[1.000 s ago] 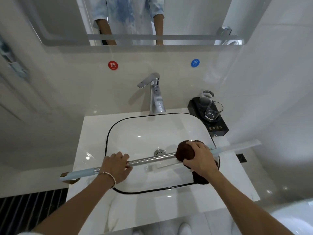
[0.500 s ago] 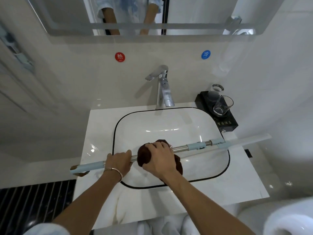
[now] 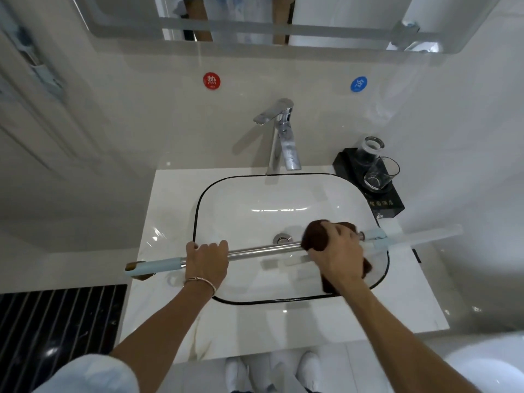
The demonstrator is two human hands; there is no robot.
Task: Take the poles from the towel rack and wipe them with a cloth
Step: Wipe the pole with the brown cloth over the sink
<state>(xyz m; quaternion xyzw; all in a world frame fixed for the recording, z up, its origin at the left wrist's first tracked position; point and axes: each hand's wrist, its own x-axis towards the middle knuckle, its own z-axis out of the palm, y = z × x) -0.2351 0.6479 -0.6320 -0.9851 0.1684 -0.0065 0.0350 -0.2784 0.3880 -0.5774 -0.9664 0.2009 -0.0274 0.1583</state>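
Change: cloth (image 3: 316, 236) slid along pole (image 3: 263, 252) from middle to right end.
Hands: left hand (image 3: 208, 259) grips pole; right hand (image 3: 336, 253) clutches cloth round it.
Meaning: wiping likely mid-stroke.

You face a white counter (image 3: 170, 211) with a black-rimmed basin (image 3: 255, 198) in its middle. A chrome tap (image 3: 284, 137) stands at the back edge, a black tray (image 3: 392, 207) with two glasses (image 3: 381, 172) at the back right corner. The pale wall (image 3: 136, 109) carries a red sticker (image 3: 211, 80), a blue sticker (image 3: 358, 84) and a mirror (image 3: 340, 9). Dark striped floor (image 3: 56, 316) lies left of it.
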